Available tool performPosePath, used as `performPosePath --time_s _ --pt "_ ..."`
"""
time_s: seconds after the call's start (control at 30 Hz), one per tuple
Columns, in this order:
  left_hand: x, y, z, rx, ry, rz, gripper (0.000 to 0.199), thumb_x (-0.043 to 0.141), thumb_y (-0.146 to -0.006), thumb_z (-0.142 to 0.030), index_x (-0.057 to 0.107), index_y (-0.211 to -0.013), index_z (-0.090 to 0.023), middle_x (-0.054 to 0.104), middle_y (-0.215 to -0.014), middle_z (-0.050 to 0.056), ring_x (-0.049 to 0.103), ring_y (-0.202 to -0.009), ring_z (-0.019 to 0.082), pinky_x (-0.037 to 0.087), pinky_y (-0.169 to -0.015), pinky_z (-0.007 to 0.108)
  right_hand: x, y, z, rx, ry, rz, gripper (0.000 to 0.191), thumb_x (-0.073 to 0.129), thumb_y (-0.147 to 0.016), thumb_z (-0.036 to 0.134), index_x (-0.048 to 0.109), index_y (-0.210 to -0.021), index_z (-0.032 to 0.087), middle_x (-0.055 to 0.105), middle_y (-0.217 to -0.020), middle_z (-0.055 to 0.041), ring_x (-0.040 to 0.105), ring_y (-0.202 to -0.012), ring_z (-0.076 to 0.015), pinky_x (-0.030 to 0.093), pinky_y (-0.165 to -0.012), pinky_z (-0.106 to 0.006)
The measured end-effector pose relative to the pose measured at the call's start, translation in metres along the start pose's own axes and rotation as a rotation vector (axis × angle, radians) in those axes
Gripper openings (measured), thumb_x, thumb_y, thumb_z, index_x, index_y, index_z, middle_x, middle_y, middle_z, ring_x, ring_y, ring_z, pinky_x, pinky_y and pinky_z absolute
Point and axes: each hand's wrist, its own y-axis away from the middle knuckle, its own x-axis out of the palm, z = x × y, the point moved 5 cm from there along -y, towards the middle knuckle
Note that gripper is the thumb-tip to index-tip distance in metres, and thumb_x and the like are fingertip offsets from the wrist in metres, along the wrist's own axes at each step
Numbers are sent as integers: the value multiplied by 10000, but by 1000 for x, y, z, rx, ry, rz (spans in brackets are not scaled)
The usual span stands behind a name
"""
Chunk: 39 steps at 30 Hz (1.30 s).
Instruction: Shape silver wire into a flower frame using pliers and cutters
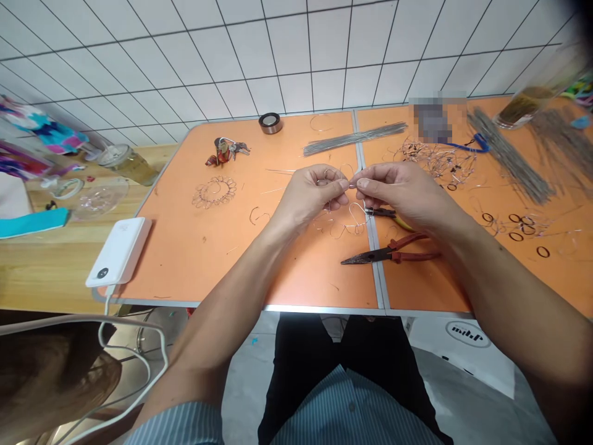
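Above the middle of the orange table [185, 259], my left hand [314, 193] and my right hand [393, 188] meet fingertip to fingertip. Both are closed in a pinch on a thin wire piece [356, 215], whose looped part hangs below the fingers. Needle-nose pliers [389, 254] with red handles lie just below my right hand. A second pair of pliers [382, 212] is partly hidden under that hand. A flower-shaped ring of wire loops [214, 192] rests to the left.
Straight wires [354, 138] lie behind my hands, near a tape roll [270, 122] and keys [227, 150]. Tangled wire [438, 157], small dark rings [516, 237] and another wire bundle [514, 154] are at right. A white power bank [119, 250] sits left; a cup [523, 106] stands back right.
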Motion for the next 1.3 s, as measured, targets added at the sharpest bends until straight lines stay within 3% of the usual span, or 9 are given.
performPosePath --time_s 0.37,0.7,1.0,1.3 --pt "3 1 0 -19 -5 -22 224 928 -878 -265 734 -806 -181 758 -698 23 641 -586 95 499 -609 231 0 2 7 -13 85 -40 281 964 -915 470 811 -825 252 699 -758 -26 607 -692 -176 504 -684 -362" --pt "4 2 1 -43 3 -24 254 963 -865 -284 730 -823 -191 764 -712 18 650 -586 99 526 -626 235 1 1 6 -12 128 -69 323 978 -900 479 786 -787 245 676 -727 -22 564 -661 -164 447 -641 -356" --pt "4 2 1 -16 41 32 162 858 -903 -290 753 -837 -187 767 -733 19 654 -595 99 544 -650 246 0 0 0 23 59 -61 335 990 -890 534 816 -853 250 705 -779 -40 596 -675 -174 517 -642 -355" --pt "5 3 -1 -54 28 4 93 803 -878 -249 744 -837 -190 760 -722 16 656 -592 101 535 -650 241 0 1 1 48 25 -58 277 978 -923 445 811 -837 241 718 -801 -48 599 -685 -171 521 -661 -355"
